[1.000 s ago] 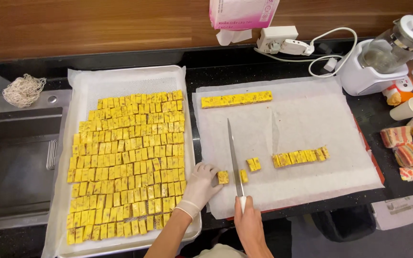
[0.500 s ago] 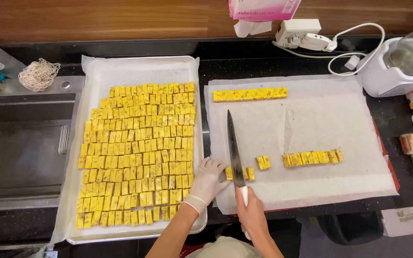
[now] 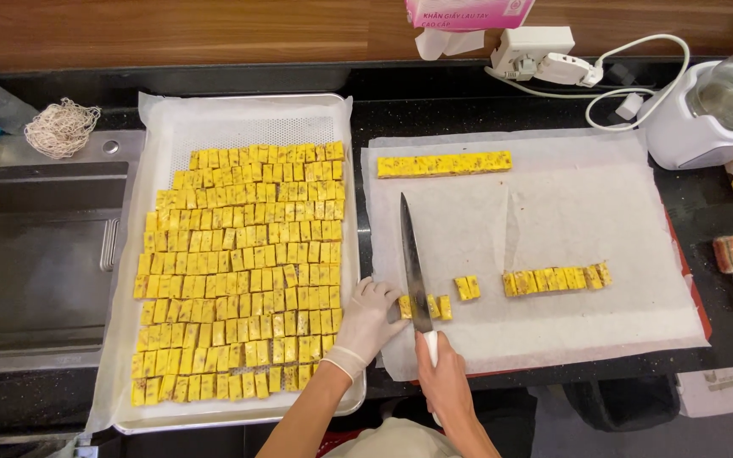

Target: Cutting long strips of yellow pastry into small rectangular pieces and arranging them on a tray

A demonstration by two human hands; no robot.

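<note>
Your bare right hand (image 3: 444, 383) grips the knife (image 3: 413, 263) over yellow pieces (image 3: 424, 306) on the parchment (image 3: 553, 212). Your gloved left hand (image 3: 366, 318), loosely curled, touches them; its fingertips could get nicked.

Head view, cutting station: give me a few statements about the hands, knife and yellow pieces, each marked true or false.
1. The right hand grips the white handle of the knife. True.
2. The left hand is bare. False: it wears a light glove, while the right hand is bare.
3. The left hand's fingertips touch the small yellow pieces next to the blade. True.
4. The tray on the left holds only a few pieces. False: rows of cut yellow pieces fill most of it.
5. An uncut yellow strip lies at the far side of the paper sheet. True.
6. The knife blade points toward the person. False: the tip points away, toward the wall.
</note>
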